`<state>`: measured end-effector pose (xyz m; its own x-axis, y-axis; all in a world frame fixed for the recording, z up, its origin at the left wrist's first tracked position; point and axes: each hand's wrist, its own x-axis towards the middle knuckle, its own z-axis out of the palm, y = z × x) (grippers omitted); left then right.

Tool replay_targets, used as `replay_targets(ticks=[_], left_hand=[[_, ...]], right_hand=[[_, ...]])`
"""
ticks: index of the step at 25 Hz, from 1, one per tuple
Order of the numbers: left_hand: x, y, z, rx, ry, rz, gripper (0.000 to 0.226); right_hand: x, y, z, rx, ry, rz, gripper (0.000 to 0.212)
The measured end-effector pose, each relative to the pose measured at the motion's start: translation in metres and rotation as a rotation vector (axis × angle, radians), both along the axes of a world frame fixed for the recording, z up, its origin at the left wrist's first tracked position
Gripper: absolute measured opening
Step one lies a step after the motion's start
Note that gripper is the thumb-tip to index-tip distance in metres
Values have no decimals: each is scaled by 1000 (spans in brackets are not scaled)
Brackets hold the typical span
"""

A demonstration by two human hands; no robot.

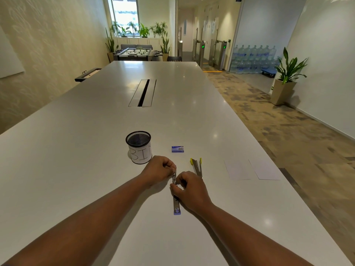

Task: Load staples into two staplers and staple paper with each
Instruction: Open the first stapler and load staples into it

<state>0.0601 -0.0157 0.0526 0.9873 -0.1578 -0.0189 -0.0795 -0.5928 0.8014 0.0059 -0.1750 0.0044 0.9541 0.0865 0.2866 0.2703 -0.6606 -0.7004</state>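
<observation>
Both hands meet over the middle of the worktop (pixel 76 169), each with curled fingers pinching the same blue stapler (pixel 176 204). The left hand (pixel 160 170) grips its far end, and the right hand (pixel 189 189) pinches it just nearer, at the shiny metal part. The stapler lies opened out flat, running from between the hands back toward the person, its blue tip near the right wrist. Whether staples sit in it is too small to tell.

Just beyond the right hand lies a second stapler (pixel 197 167), yellow-tipped and spread open in a V, touching or nearly touching the knuckles. Farther out, past the gap between the hands, sits one small blue staple box (pixel 177 149). Beyond the left hand, close to its knuckles, stands one black mesh cup (pixel 138 146) wrapped in white paper lettered "BIN".

To the right of the right hand, well apart from it, two white paper sheets (pixel 251 169) lie side by side, the outer one near the worktop's right edge. That edge runs diagonally away, with carpet beyond it. Left of the left forearm the surface is wide and bare out to the left edge. Far ahead, a cable slot (pixel 143 93) is set into the worktop's middle.
</observation>
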Motion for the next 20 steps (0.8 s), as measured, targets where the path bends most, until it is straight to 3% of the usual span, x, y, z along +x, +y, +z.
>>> replay_targets(ticks=[14, 20], left_hand=[[-7, -4, -7, 48, 20, 22, 5], [-3, 0, 0, -55, 181, 64, 32]], right_hand=[[0, 1, -2, 7, 5, 10, 21], [0, 1, 0, 4, 4, 6, 22]])
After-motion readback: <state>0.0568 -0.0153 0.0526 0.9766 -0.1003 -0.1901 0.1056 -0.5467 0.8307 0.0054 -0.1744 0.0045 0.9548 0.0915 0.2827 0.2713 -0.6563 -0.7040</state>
